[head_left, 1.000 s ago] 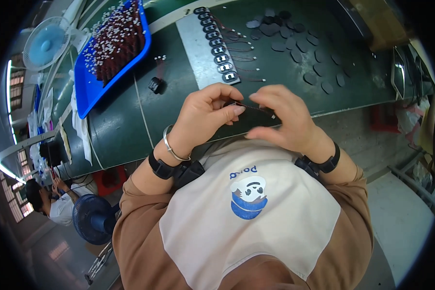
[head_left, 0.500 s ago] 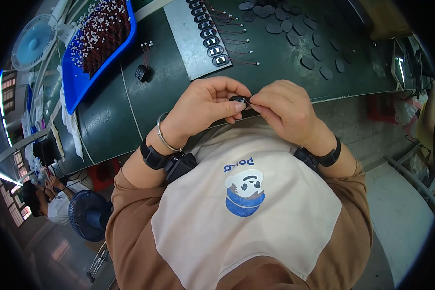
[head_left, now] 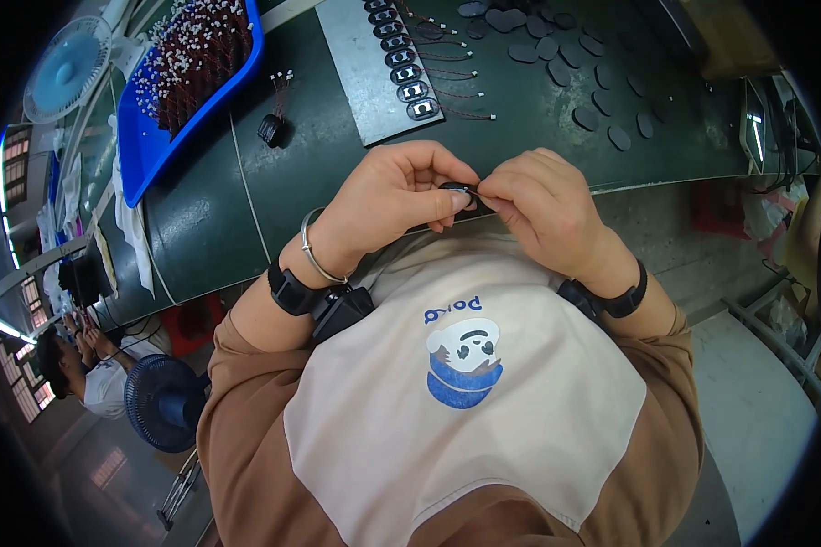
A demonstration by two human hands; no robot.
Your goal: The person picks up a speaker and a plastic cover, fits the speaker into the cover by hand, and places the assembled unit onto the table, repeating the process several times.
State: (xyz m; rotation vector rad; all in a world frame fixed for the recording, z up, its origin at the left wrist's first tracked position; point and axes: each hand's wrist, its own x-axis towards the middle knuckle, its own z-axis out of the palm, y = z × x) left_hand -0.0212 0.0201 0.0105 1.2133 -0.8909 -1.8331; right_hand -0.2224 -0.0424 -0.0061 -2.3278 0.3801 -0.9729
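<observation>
A small oval black speaker [head_left: 461,190] is pinched between the thumb and fingers of my left hand [head_left: 397,196], just off the table's near edge. My right hand [head_left: 543,196] meets it from the right, thumb and forefinger pressed together at the speaker's rim. Whatever those fingertips grip is too small to make out. Beyond my hands, a row of similar oval speakers [head_left: 412,92] lies along the right edge of a grey metal plate [head_left: 360,77], their thin leads with white connectors pointing right. Loose dark oval pads [head_left: 586,118] are scattered farther right.
A blue tray [head_left: 140,173] at the far left holds many wired parts with white connectors. A small black wired bundle [head_left: 269,130] lies between tray and plate on the green table [head_left: 210,228]. Fans stand at the left, where another person [head_left: 100,374] sits.
The held speaker has tilted slightly, showing less of its face. Both hands keep nearly the same place and grip; the whole view has shifted a little.
</observation>
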